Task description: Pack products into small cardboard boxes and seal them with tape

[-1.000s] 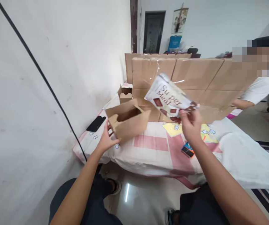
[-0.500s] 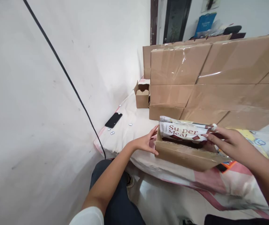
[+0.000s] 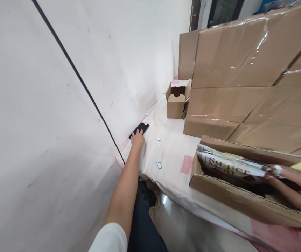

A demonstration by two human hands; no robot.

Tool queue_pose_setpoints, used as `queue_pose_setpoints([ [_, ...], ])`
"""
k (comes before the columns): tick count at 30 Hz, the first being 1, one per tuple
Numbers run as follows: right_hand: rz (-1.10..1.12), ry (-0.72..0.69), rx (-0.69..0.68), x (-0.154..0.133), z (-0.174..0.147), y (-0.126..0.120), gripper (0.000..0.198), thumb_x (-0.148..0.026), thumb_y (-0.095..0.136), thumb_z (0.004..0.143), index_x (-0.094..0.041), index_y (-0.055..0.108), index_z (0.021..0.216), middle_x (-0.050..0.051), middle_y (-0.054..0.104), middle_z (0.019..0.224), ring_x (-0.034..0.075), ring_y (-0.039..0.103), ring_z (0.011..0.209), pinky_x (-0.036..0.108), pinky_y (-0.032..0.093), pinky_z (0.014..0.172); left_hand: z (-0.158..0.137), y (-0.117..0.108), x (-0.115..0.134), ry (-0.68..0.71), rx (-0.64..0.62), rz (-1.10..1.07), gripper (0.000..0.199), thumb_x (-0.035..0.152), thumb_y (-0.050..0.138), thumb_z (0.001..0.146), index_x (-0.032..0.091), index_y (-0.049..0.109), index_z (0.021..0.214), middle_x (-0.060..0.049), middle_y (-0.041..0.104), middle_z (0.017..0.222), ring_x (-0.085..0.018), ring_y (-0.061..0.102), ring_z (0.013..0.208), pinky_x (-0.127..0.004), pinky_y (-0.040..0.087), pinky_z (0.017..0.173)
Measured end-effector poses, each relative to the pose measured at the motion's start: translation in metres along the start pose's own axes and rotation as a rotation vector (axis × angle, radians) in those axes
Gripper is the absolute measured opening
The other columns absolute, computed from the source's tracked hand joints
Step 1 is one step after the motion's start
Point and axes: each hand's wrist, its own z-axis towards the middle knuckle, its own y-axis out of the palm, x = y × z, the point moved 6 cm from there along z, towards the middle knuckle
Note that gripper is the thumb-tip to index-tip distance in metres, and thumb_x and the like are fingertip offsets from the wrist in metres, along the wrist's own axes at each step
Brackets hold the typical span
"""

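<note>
My left hand (image 3: 138, 137) reaches out to a flat black object (image 3: 144, 127) that looks like a phone, near the wall. Its fingers are spread and rest on the near end, not closed around it. At the right, my right hand (image 3: 299, 183) is inside an open cardboard box (image 3: 234, 197). The fingers grip the right end of white and brown "Su-per Meal" packets (image 3: 226, 166), which lean upright in the box. Part of that hand is hidden behind the box's front wall.
A tall taped cardboard panel (image 3: 226, 101) stands behind the box. Beside it sits a small open carton (image 3: 175, 108). Small white tags (image 3: 159, 165) lie on the pale sheet (image 3: 171, 150). A black cable (image 3: 79, 78) runs down the wall.
My left hand has left the box's left end and moved left onto the black object. The packets sit lower in the box, with my right hand still on them. The view has turned left.
</note>
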Motion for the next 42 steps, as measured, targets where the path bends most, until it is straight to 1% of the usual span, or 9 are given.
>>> queue_pose_setpoints([
  [6,-0.006,-0.106,-0.092,-0.022,0.007,0.003,0.037,-0.069,0.053,0.087,-0.035,0.066,0.077,0.007,0.07,0.069,0.02,0.062,0.053,0.034,0.047,0.05,0.018,0.012,0.019,0.023,0.13,0.023,0.046,0.036,0.062,0.096,0.021,0.054,0.139,-0.012,0.045,0.153,-0.032,0.044,0.14,-0.061,0.036,0.115],
  [11,0.008,-0.115,-0.214,-0.036,0.004,0.007,0.021,-0.043,0.053,0.095,-0.031,0.066,0.084,0.005,0.071,0.078,0.022,0.066,0.065,0.033,0.05,0.06,0.017,0.016,0.034,0.025,0.244,-0.045,0.052,0.009,0.043,0.096,0.016,0.046,0.148,-0.019,0.045,0.155,-0.037,0.031,0.148,-0.061,0.024,0.119],
  [18,-0.15,-0.137,-0.362,-0.063,-0.013,0.009,0.011,-0.016,0.059,0.084,-0.022,0.068,0.083,0.006,0.069,0.085,0.022,0.064,0.083,0.031,0.045,0.074,-0.012,-0.02,0.067,0.097,0.381,-0.215,0.05,0.012,0.047,0.085,-0.001,0.053,0.133,-0.032,0.058,0.132,-0.045,0.048,0.132,-0.069,0.035,0.105],
  [21,-0.185,-0.103,-0.348,-0.072,-0.019,0.007,0.006,-0.015,0.063,0.081,-0.021,0.066,0.081,0.004,0.068,0.083,0.021,0.063,0.085,0.029,0.04,0.074,-0.038,-0.045,0.103,0.233,0.435,-0.353,0.048,0.028,0.052,0.085,0.003,0.059,0.126,-0.028,0.063,0.126,-0.043,0.056,0.125,-0.062,0.042,0.105],
  [25,-0.206,-0.079,-0.288,-0.072,-0.018,0.001,0.017,-0.018,0.069,0.077,-0.021,0.066,0.093,0.003,0.07,0.094,0.021,0.062,0.09,0.027,0.036,0.072,-0.095,-0.06,0.149,0.499,0.465,-0.614,0.033,0.045,0.054,0.088,0.022,0.068,0.107,-0.01,0.071,0.117,-0.034,0.064,0.114,-0.051,0.048,0.104],
  [29,-0.225,-0.055,-0.296,-0.075,-0.021,-0.001,0.032,-0.02,0.071,0.077,-0.024,0.066,0.109,0.003,0.066,0.095,0.019,0.059,0.087,0.026,0.035,0.071,-0.156,-0.056,0.184,0.762,0.318,-0.707,0.021,0.042,0.055,0.091,0.027,0.069,0.096,-0.004,0.074,0.102,-0.029,0.068,0.102,-0.042,0.056,0.086],
  [32,-0.269,-0.058,-0.322,-0.083,-0.021,-0.002,0.034,-0.031,0.077,0.079,-0.024,0.069,0.111,0.005,0.061,0.096,0.02,0.057,0.086,0.026,0.035,0.071,-0.191,-0.055,0.204,1.051,0.302,-0.687,0.015,0.034,0.057,0.09,0.029,0.07,0.096,-0.003,0.075,0.097,-0.029,0.066,0.101,-0.047,0.052,0.094],
  [37,-0.377,-0.158,-0.282,-0.092,-0.02,-0.001,0.056,-0.07,0.067,0.081,-0.019,0.075,0.101,0.007,0.057,0.081,0.025,0.052,0.089,0.033,0.037,0.078,-0.221,-0.044,0.214,1.378,0.243,-0.455,0.024,0.028,0.056,0.09,0.037,0.075,0.101,-0.002,0.072,0.122,-0.034,0.051,0.128,-0.059,0.039,0.106],
  [42,-0.351,-0.285,-0.17,-0.093,-0.025,-0.004,0.055,-0.063,0.048,0.095,-0.018,0.07,0.118,0.007,0.057,0.084,0.021,0.05,0.083,0.032,0.037,0.076,-0.225,-0.039,0.211,1.392,0.201,-0.229,0.024,0.033,0.053,0.094,0.037,0.076,0.096,-0.002,0.048,0.153,-0.04,0.03,0.144,-0.065,0.032,0.107],
])
